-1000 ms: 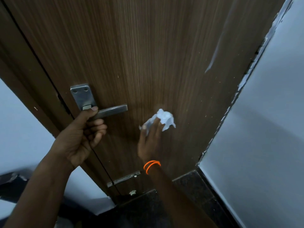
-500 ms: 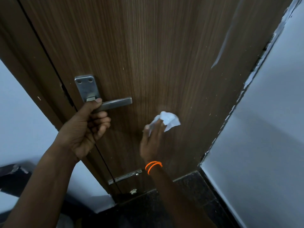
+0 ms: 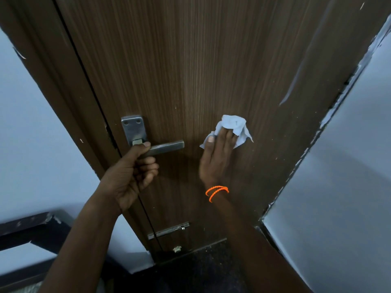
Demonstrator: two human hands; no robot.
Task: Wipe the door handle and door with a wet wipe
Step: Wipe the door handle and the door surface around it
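The left hand [image 3: 129, 176] grips the grey metal lever door handle [image 3: 167, 147], thumb on top. Just right of it, the right hand [image 3: 215, 159], fingers straight, presses a crumpled white wet wipe [image 3: 232, 125] flat against the dark brown wood-grain door [image 3: 190, 60]. Pale grey walls [image 3: 349, 166] flank both hands; the door's right edge stands near the right hand. Below the wrists lies dark speckled floor [image 3: 201, 269].
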